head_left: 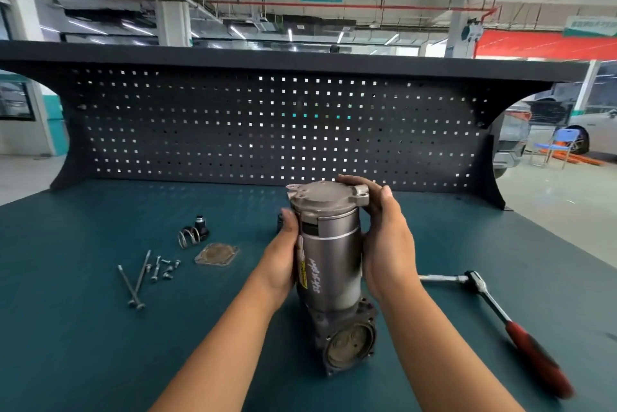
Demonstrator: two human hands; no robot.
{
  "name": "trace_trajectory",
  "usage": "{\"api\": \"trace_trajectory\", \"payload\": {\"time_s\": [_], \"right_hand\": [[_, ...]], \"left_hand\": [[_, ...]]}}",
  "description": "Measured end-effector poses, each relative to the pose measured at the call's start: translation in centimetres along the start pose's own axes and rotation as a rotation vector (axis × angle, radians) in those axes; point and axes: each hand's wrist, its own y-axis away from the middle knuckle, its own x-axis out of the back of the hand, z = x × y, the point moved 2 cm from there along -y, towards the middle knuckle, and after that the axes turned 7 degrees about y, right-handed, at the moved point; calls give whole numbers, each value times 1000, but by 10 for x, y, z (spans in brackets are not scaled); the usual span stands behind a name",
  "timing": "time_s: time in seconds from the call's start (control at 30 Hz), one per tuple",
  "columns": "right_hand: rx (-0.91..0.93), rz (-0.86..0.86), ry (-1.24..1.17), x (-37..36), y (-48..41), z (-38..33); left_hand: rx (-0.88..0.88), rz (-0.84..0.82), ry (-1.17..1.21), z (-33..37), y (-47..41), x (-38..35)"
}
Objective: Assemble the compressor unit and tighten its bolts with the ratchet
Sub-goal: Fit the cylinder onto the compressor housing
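Centre of desk (100, 345): compressor (329, 264) stands on end on the green surface, with a grey cylinder above and a darker housing below whose round face points toward the viewer.
Cap (325, 198): grey, with lugs, sits on top of the cylinder; a dark gap shows under its left edge.
Left hand (283, 254): clasps the cylinder's left side, thumb in front near the top; its fingers are hidden behind.
Right hand (384, 238): curls round the cap's right rim, fingers over the far edge, thumb up beside a lug.
Ratchet (494, 308): lies on the desk right of the compressor and apart from it, head toward the centre, red handle toward the near right.
Plate (217, 254): square, lies flat left of the compressor.
Spring (189, 236): a coil just beyond the plate, beside a small black part (201, 226).
Bolts: two long bolts (133, 278) and several short bolts (165, 266) lie loose further left.
Pegboard (233, 128): dark perforated panel stands along the desk's far edge.
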Motion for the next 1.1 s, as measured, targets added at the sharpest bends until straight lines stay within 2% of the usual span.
{"api": "trace_trajectory", "payload": {"time_s": [0.1,0.23,0.37,0.47,0.57,0.7,0.8,1.0,1.07,1.1], "right_hand": [[-50,46,-147,27,1,0],[-130,138,29,60,13,9],[-200,50,194,65,27,17],[-144,-115,412,62,42,21],[-119,-215,446,55,52,27],[-98,-257,614,44,50,34],[-137,-303,527,35,50,43],[-100,-217,581,30,49,51],[-95,-220,588,30,49,53],[-91,-220,591,29,50,53]], "left_hand": [[21,-89,-97,-5,4,6],[21,-166,-186,-3,4,9],[21,-103,-146,-4,5,5],[-52,-45,-138,-7,9,-1],[-99,0,-122,-10,13,-5],[-38,-25,-177,0,13,-3],[-5,-53,-260,8,13,-2],[35,-79,-445,18,36,15],[44,11,-530,23,43,40],[35,106,-639,24,45,59]]}}
